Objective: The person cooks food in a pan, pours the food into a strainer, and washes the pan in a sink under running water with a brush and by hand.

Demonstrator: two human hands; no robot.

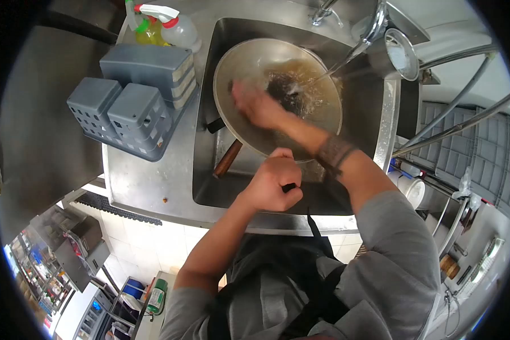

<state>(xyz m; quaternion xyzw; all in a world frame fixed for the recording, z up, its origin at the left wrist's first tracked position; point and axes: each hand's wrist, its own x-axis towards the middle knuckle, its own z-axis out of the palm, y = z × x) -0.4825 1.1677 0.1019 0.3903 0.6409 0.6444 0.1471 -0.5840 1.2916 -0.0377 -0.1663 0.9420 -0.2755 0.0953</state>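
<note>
A large metal wok (249, 56) sits tilted in the sink (357, 170), with brownish, splashing water inside. At its near edge my left hand (273, 182) is closed in a fist around the wok's handle, whose dark end shows between thumb and fingers. My right hand (258, 106) reaches inside, against the wok's left inner wall. Its fingers are smeared by motion, and a small dark patch shows at their tips; whether they hold something I cannot tell. Water runs into the wok from the faucet spout (354, 52). A wooden handle (228, 158) and a black handle (215, 125) stick out from under the wok.
Left of the sink, grey plastic baskets (144, 56) stand upside down on a grey tray (153, 152). Behind them are spray bottles (181, 33). A metal pot (399, 54) with whitish contents hangs at the sink's back right, near hoses (464, 122).
</note>
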